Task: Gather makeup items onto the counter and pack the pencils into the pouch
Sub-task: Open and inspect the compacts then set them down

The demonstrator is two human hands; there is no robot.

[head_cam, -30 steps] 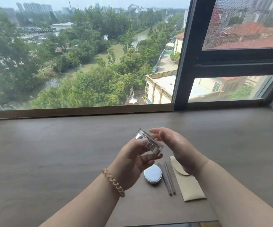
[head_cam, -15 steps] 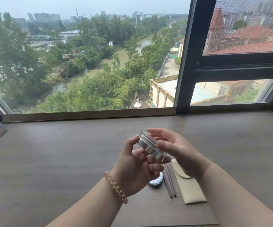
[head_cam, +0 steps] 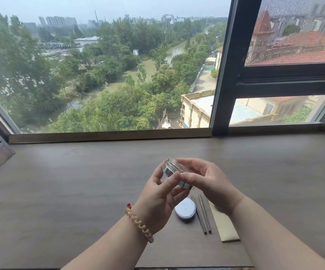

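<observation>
Through the head camera I am looking at a wide window (head_cam: 118, 75) filling the top half of the view, with the brown counter (head_cam: 70, 191) running below it. My operator's two hands are meeting above the middle of that counter. The left hand (head_cam: 157, 203) is curling its fingers under a silver tin (head_cam: 168, 170), thumb lying against the near left rim. The right hand (head_cam: 208, 184) is pinching the same tin from the right, fingers arching over the top and thumb pressing on the side wall. The tin is sitting tilted between them, clear of the counter.

Below the hands, a beige pouch (head_cam: 227, 227) is lying flat on the counter, its upper end hidden behind the right wrist. A white oval case (head_cam: 185, 210) is resting to its left. Between the two, the pencils (head_cam: 202, 215) are lying side by side, outside the pouch and just beside it. A beaded bracelet (head_cam: 140, 225) is circling the left wrist.
</observation>
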